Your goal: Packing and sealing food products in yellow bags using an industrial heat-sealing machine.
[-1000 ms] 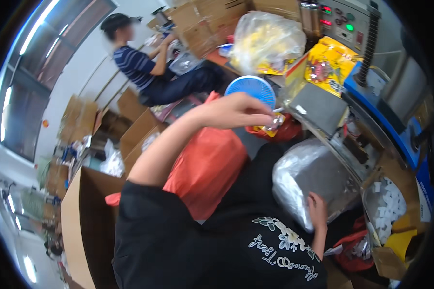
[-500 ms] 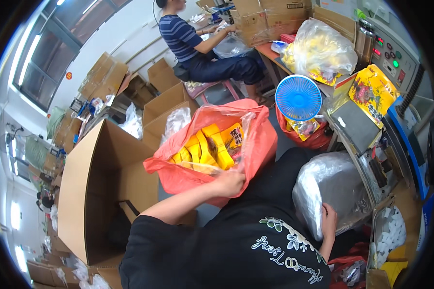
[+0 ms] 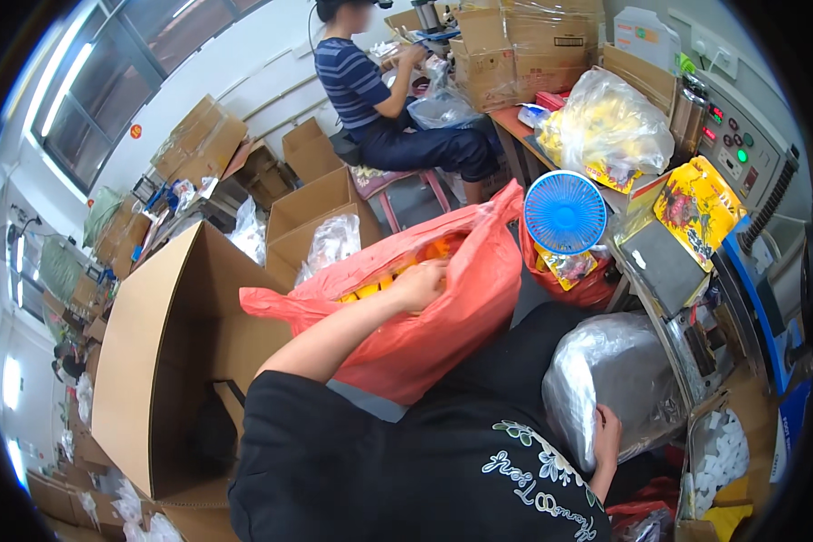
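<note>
1. The left hand [image 3: 422,285] dips into the mouth of a red plastic bag [image 3: 447,348]; its fingertips are hidden, so whether they grasp anything cannot be told.
2. Yellow packets [image 3: 366,290] lie inside, around and below that hand; the bag's gaping mouth seemingly gives it room.
3. The right hand [image 3: 609,435] rests against the edge of a large clear plastic bag [image 3: 637,379], perhaps steadying it; whether the fingers pinch is unclear.
4. Left of the left hand, an open cardboard box [image 3: 124,361] holds a dark object [image 3: 213,425].
5. Beyond that hand, a smaller carton [image 3: 309,206] contains crumpled clear plastic [image 3: 332,240].
6. Right of the right hand, white pieces [image 3: 721,449] fill a container.
</note>
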A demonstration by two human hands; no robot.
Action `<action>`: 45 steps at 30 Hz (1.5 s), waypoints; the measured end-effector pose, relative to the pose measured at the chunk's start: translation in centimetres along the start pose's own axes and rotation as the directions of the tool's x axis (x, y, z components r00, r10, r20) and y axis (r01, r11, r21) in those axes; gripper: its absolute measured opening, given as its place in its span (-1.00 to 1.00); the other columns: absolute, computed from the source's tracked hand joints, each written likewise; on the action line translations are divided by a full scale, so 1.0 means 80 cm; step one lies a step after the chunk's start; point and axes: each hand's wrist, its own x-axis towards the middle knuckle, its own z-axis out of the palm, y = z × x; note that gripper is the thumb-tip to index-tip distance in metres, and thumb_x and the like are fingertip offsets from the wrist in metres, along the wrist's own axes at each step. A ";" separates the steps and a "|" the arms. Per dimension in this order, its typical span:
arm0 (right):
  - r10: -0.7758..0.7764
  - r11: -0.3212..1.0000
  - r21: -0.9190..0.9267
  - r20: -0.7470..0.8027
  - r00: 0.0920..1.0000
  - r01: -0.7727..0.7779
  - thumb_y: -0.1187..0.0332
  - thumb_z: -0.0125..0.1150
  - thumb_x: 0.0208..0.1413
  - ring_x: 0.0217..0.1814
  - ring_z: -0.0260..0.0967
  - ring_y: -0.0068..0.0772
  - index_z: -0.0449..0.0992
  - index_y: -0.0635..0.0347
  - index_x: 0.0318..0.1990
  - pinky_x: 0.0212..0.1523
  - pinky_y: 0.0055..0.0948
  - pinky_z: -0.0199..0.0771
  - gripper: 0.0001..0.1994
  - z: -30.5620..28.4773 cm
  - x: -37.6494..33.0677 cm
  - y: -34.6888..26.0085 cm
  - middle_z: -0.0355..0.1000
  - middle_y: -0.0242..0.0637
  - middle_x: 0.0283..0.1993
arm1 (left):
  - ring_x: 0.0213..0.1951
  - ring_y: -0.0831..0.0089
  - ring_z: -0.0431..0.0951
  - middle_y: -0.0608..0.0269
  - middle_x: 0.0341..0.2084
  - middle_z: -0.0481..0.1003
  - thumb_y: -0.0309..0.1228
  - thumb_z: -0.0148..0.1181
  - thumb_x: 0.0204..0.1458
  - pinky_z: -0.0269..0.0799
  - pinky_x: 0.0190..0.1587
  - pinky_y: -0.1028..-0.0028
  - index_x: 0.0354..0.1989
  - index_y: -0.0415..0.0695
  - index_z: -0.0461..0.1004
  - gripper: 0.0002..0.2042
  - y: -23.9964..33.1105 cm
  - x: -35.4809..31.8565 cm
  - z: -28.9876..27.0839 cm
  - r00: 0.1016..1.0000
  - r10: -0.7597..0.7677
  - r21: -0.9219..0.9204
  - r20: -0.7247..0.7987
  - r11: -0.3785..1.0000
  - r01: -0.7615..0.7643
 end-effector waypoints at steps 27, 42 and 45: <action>0.027 0.996 0.081 0.073 0.997 -0.033 0.38 -0.05 0.19 0.00 0.41 0.08 0.47 0.38 -0.05 0.04 -0.21 0.33 -0.71 -0.005 -0.003 0.012 0.47 0.10 -0.09 | -0.04 0.12 0.54 -0.16 -0.12 0.51 0.10 0.31 -0.17 0.44 -0.01 0.28 -0.07 -0.30 0.51 -0.33 -0.127 -0.197 -0.073 0.561 -0.825 0.403 -0.070 0.491 0.772; 0.012 0.995 0.101 0.073 0.997 -0.019 0.40 -0.06 0.19 0.00 0.40 0.09 0.47 0.38 -0.05 0.03 -0.21 0.33 -0.71 -0.005 0.001 0.016 0.46 0.11 -0.09 | 0.02 0.38 0.45 0.20 0.03 0.44 -0.07 0.37 -0.07 0.36 0.05 0.40 0.13 -0.15 0.39 -0.38 -0.174 -0.211 -0.032 0.462 -0.887 -0.546 0.028 0.373 0.750; -0.002 0.995 0.098 0.067 0.998 -0.005 0.40 -0.05 0.19 0.00 0.40 0.09 0.48 0.37 -0.05 0.03 -0.21 0.33 -0.72 -0.004 -0.003 0.015 0.46 0.10 -0.09 | -0.01 0.37 0.47 0.18 -0.01 0.47 -0.09 0.36 -0.11 0.37 0.04 0.39 0.09 -0.17 0.42 -0.40 -0.182 -0.212 -0.038 0.493 -0.869 -0.450 0.047 0.422 0.787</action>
